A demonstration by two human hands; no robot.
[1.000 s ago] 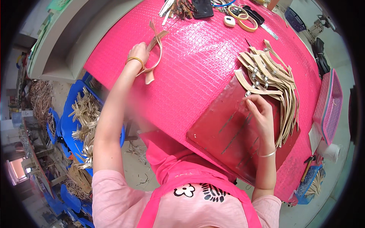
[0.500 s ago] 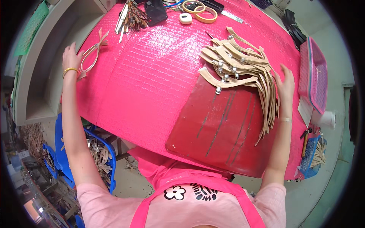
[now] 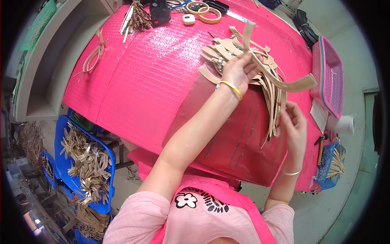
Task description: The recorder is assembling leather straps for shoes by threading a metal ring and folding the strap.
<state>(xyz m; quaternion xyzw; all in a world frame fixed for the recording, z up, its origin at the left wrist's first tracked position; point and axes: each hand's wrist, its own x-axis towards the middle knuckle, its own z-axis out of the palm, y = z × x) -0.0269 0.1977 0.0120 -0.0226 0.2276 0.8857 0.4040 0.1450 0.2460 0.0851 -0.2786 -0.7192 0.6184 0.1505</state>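
A beige leather strap (image 3: pixel 300 84) with broad ends is raised above a pile of like straps (image 3: pixel 268 95). My left hand (image 3: pixel 239 73) is closed on its curved middle, over the pile. Lower down, the thumb and fingers of my right hand (image 3: pixel 293 124) pinch a narrow strip, apparently the strap's tail, beside the pile's hanging tails. Small silver buckles (image 3: pixel 218 62) sit on the piled straps, partly hidden behind my left hand. Beneath the pile lies a dark red mat (image 3: pixel 219 134) with dark streaks.
A tied strap bundle (image 3: pixel 93 59) lies on the left of the pink tabletop (image 3: pixel 134 89). Tape rolls (image 3: pixel 210 15) and a small white case (image 3: pixel 188 19) are at the back. A blue bin (image 3: pixel 111 179) of straps stands lower left; pink baskets (image 3: pixel 335 81) are at the right.
My left hand has swung from the far left to the pile and now holds a strap raised. My right hand has come nearer and pinches a narrow strip. The view has shifted slightly.
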